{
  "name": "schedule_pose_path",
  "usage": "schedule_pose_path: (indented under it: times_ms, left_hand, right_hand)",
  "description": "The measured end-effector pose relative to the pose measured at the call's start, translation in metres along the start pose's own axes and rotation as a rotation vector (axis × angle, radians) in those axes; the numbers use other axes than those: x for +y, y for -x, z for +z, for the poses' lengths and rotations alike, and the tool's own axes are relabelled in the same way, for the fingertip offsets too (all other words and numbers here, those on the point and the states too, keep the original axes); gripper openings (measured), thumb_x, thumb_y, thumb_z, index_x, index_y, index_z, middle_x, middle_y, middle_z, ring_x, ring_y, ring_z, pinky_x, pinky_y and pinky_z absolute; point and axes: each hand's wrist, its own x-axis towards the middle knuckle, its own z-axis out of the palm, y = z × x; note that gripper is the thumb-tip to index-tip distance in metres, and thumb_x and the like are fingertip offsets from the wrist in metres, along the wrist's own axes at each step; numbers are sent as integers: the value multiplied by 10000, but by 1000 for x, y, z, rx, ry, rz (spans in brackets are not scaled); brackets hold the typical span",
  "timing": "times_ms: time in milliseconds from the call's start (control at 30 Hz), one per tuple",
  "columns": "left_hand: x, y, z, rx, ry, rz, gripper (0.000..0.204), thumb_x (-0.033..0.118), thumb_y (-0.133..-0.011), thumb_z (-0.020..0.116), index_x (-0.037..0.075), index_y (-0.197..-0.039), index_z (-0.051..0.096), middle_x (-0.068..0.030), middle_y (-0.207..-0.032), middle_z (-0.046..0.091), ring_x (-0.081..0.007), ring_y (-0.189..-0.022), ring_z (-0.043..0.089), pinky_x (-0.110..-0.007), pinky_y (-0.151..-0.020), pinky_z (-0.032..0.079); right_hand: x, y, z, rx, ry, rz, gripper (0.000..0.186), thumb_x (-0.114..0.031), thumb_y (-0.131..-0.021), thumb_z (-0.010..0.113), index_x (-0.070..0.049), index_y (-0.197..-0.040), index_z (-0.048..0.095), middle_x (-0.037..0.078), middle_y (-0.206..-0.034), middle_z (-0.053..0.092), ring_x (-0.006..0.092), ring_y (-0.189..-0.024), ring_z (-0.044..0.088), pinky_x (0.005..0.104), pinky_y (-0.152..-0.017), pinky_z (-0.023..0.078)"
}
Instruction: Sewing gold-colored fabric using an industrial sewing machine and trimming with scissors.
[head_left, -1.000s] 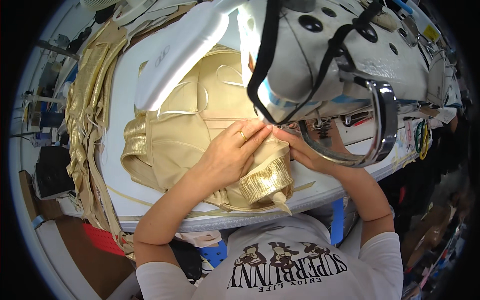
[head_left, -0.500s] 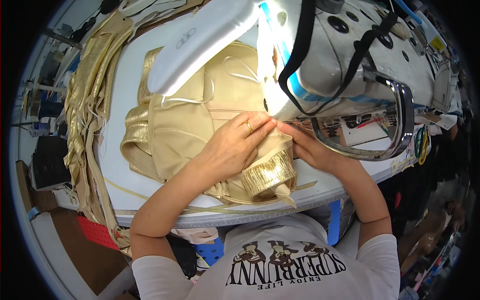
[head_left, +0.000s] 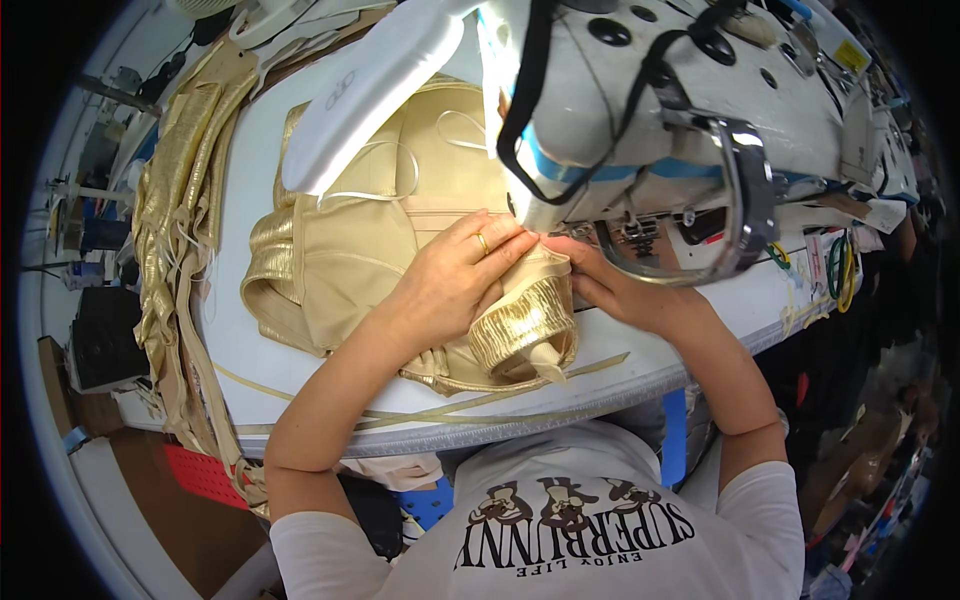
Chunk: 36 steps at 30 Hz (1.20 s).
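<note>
A beige garment with shiny gold bands lies spread on the white table, under the head of a white sewing machine. My left hand presses its fingers together on the cloth beside the machine's needle area. My right hand pinches the same garment's edge from the other side, fingertips close to those of the left. A gathered gold band bunches up below the hands, a twisted beige end sticking out of it. The needle and the exact spot under it are hidden by the machine head.
A white lamp-like bar glows over the garment. A chrome knee-shaped loop curves out of the machine near my right hand. Gold and beige strips hang over the table's left side. A thin tan tape runs along the front edge.
The whole view has shifted a little, the machine appearing further left. Both hands keep their hold on the garment near the needle area, with little visible movement of the cloth.
</note>
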Motion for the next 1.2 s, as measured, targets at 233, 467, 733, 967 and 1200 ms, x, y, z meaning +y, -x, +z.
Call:
schedule_pose_path:
  times_ms: [233,467,733,967,1200]
  left_hand:
    - [16,4,-3,-77,-227,38,511,143,-813,690,65,-1313,628,-110,-1319,591,-294,-1251,553,-554,-1105,387]
    - [52,6,16,67,-170,-153,520,129,-808,669,40,-1316,602,-76,-1292,581,-253,-1193,545,-496,-1041,365]
    - [47,3,8,-1,-255,-129,554,156,-792,682,75,-1333,596,-40,-1280,581,-221,-1176,547,-469,-1014,358]
    - [30,3,4,-3,-210,-6,510,125,-806,675,77,-1312,625,-34,-1286,574,-220,-1197,535,-412,-1014,397]
    - [12,2,-3,-66,56,36,466,33,-802,665,35,-1268,654,-69,-1271,612,-291,-1159,577,-415,-975,491]
  right_hand:
    - [1,-6,-8,117,-461,-299,419,-61,-796,742,-200,-1189,712,16,-1148,622,202,-1081,590,412,-949,455]
    - [11,1,-3,146,-457,-410,323,-35,-702,769,-119,-1009,711,40,-1106,650,260,-1018,642,383,-851,531]
    - [17,9,-2,201,-193,-112,338,-251,-825,748,-165,-1144,674,64,-1163,644,301,-1134,592,475,-977,453]
    - [11,11,-1,56,-56,-89,478,-278,-905,686,-249,-1377,618,16,-1235,655,218,-1177,572,529,-1112,210]
    - [-3,5,-2,277,81,-282,417,-102,-885,706,-164,-1295,659,-41,-931,597,148,-908,580,393,-837,393]
